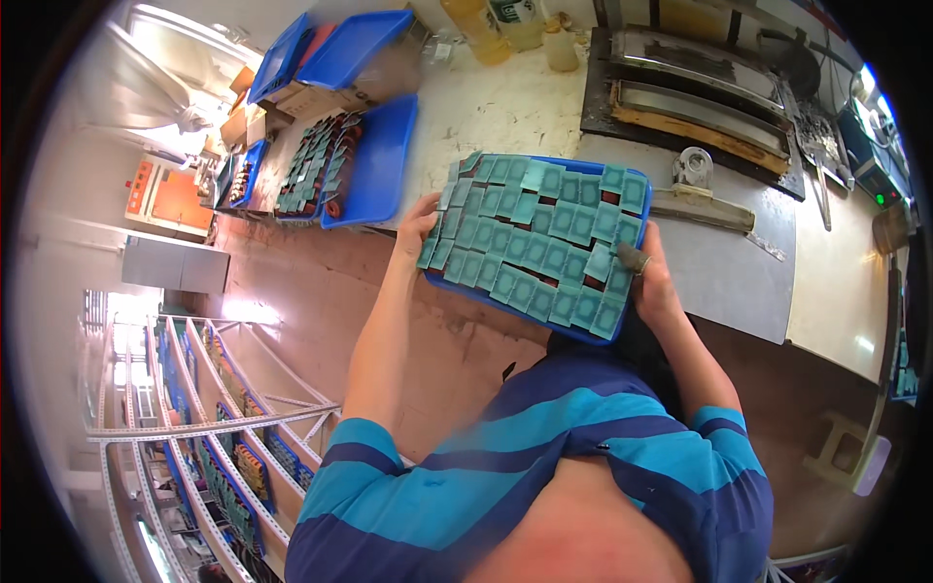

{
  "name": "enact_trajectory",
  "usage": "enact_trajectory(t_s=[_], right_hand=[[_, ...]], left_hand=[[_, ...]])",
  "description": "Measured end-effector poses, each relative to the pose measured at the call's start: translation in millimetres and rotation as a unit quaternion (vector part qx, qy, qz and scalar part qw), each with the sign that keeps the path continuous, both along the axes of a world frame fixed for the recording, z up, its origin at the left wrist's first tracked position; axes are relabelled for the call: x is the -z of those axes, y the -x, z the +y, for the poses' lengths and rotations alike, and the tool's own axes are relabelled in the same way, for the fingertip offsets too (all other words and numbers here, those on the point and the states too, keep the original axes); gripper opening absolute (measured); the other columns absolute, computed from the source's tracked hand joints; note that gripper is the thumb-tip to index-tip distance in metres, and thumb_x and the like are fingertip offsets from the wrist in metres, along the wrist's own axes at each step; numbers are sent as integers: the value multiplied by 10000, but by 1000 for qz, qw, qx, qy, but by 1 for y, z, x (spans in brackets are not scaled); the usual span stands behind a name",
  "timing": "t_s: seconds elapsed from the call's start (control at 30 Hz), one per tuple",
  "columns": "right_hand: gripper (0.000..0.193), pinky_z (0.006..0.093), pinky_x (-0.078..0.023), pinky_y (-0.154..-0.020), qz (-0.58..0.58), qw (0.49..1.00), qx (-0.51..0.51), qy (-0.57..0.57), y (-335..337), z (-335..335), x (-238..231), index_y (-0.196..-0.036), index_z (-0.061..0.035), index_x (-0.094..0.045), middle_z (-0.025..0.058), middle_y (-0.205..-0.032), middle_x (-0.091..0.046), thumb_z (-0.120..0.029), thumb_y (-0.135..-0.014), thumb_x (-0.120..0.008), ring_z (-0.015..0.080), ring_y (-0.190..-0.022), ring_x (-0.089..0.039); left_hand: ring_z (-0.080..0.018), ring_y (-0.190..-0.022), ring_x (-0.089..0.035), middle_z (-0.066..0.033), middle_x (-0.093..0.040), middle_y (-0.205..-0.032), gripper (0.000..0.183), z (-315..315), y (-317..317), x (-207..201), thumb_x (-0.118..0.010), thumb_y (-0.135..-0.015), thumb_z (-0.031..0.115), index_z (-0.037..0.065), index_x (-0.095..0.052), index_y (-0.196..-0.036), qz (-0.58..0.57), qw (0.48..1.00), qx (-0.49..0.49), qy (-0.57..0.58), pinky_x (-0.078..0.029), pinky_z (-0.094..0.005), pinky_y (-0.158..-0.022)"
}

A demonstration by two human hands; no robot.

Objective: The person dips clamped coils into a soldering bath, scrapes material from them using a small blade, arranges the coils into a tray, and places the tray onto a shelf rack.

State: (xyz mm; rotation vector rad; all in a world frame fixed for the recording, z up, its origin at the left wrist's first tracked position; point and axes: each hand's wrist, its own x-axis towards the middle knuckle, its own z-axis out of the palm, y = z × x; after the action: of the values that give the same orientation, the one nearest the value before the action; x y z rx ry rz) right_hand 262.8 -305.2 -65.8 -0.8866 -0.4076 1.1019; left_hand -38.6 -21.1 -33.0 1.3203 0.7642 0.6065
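A blue plastic tray [639,181] is held up in front of my body, tilted, at the bench's front edge. Rows of square green flat pieces [525,228] cover it, overlapping slightly. Reddish-brown parts show through the gaps between them. My left hand [418,223] grips the tray's left end, with part of the fingers hidden behind it. At the right end my right hand [656,277] holds the rim, its thumb over the edge pieces. That thumb wears a dark, worn cover [634,258].
On the bench [486,107], another filled tray [316,165] stands at left beside a blue tray [384,160]. Bottles [562,47] stand at the back. Right of them are a dark metal fixture [700,107] and a metal scraper-like tool [702,199]. A metal rack [214,428] holds loaded trays behind me.
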Motion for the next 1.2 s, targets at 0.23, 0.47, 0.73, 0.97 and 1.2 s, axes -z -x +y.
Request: enact_trajectory(t_s=[0.23, 0.47, 0.73, 0.97, 1.2], right_hand=[[744, 423, -374, -1118, 21, 997, -60, -42, -6, -12, -6, -1463, -10, -270, 158, -1386, -465, -168, -867, -687, 269, -1289, -474], [802, 424, -323, -1155, -44, 992, -100, -67, -22, -1, -5, -1441, 31, -134, 209, -1392, -407, -147, -875, -673, 287, -1337, -426], [803, 420, -250, -1197, -52, 985, -82, -143, -12, 7, -6, -1439, 16, -171, 169, -1426, -366, -27, -808, -665, 277, -1379, -356], [918, 409, -83, -1256, -149, 986, -50, -48, -21, -4, 21, -1585, 46, -198, 210, -1647, -214, -251, -852, -665, 321, -1533, -172], [684, 453, -357, -1168, -11, 992, -77, -96, -36, 10, 35, -1521, -10, -325, 176, -1551, -401, -178, -938, -638, 308, -1405, -433]], left_hand=[[-206, -1242, -596, -99, -629, -1343, 693, -21, -5, -30, -644, -918, 282, 26, -419, -1522, 162, 986, 7, 26, -471, -344, -1070], [-162, -1174, -603, -55, -642, -1315, 610, -27, -32, -46, -593, -980, 230, 44, -420, -1536, 276, 960, -25, -34, -473, -319, -977], [-192, -1074, -636, -58, -685, -1223, 507, -13, 0, -39, -575, -982, 226, 53, -542, -1458, 323, 931, -163, -52, -502, -351, -940], [-141, -929, -655, -52, -731, -1066, 535, 10, -23, -6, -660, -843, 243, 123, -651, -1364, 347, 908, -31, -233, -546, -360, -849], [-306, -1028, -671, -203, -729, -1105, 543, 8, -35, -4, -609, -682, 179, 27, -705, -1195, 250, 929, -47, -269, -520, -426, -901]])
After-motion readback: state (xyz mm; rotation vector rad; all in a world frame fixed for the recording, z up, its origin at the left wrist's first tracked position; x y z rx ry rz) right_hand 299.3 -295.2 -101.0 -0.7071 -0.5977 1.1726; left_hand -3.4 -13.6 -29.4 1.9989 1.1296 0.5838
